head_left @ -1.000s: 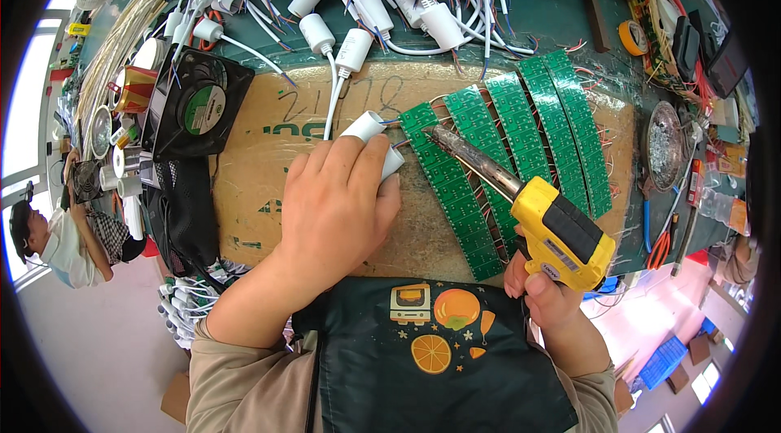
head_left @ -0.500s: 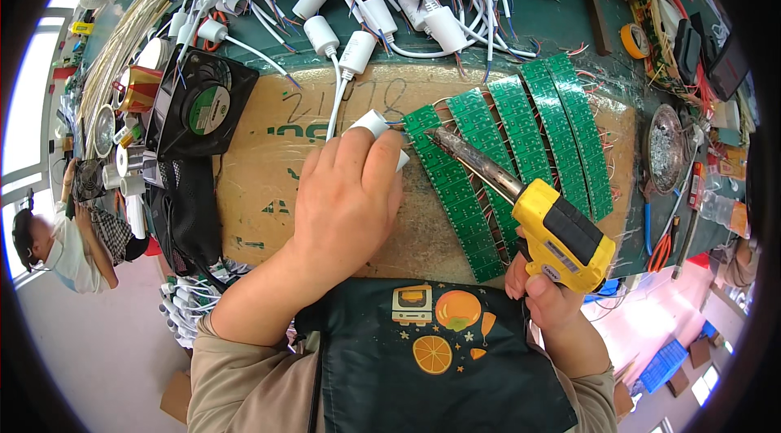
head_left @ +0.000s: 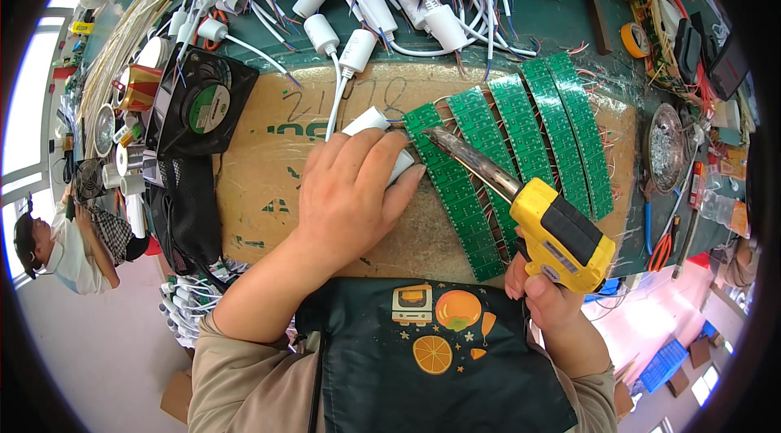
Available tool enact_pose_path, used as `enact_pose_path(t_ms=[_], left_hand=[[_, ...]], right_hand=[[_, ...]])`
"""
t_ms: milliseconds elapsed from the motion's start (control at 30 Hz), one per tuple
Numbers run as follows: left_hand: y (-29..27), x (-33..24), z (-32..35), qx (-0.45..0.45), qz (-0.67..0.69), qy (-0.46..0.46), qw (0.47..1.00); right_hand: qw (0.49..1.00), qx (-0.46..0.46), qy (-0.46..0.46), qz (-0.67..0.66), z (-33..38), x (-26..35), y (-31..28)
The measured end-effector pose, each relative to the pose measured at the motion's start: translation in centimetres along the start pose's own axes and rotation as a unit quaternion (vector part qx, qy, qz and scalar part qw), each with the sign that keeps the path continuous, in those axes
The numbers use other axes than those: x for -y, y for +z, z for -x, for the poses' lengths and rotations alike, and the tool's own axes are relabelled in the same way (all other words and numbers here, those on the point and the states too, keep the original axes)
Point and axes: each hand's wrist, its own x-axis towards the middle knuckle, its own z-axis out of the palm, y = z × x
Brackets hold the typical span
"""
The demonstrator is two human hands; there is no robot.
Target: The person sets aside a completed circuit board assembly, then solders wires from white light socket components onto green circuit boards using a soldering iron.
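Cardboard sheet (head_left: 260, 230): centre of frame, on surface (head_left: 537, 26). Circuit-board strips (head_left: 521, 120): side by side on sheet, right of centre. Cable caps (head_left: 368, 119): centre, under left hand (head_left: 350, 189), left of strips. Soldering gun (head_left: 561, 230): in right hand (head_left: 547, 296), barrel over strips. Capped-cable pile (head_left: 445, 26): top centre, behind sheet. Fan (head_left: 181, 128): left, beside sheet. Tape roll (head_left: 626, 39): upper right. Dish (head_left: 648, 148): right, below tape roll. Crate (head_left: 663, 364): lower right, beyond surface. Co-worker (head_left: 73, 258): far left.
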Motion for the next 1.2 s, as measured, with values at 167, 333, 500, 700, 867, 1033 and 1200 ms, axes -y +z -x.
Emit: enact_pose_path(t_ms=[167,333,500,700,867,1033,1200], left_hand=[[0.2,0.2,-0.1,0.004,-0.031,0.011,0.999],[0.2,0.3,-0.3,0.011,-0.010,0.005,1.000],[0.2,0.5,-0.4,-0.004,0.025,-0.003,1.000],[-0.3,0.5,-0.6,0.012,0.035,-0.029,0.999],[-0.8,0.2,-0.8,0.043,0.012,-0.026,0.999],[-0.5,0.4,-0.6,0.036,0.010,-0.017,0.999],[-0.4,0.3,-0.5,0.030,0.007,-0.019,0.999]], right_hand=[[1.000,-0.007,-0.023,-0.011,-0.4,0.3,0.7],[0.999,-0.018,-0.041,0.017,-0.5,0.3,0.9],[0.999,-0.017,-0.038,0.010,-0.6,0.3,1.0],[0.999,-0.020,-0.032,0.009,-0.8,0.5,1.1],[0.999,-0.020,-0.027,0.020,-0.8,0.4,1.0],[0.999,-0.014,-0.036,0.035,-0.9,0.6,1.2],[0.998,-0.012,-0.046,0.045,-1.0,0.5,1.1]])
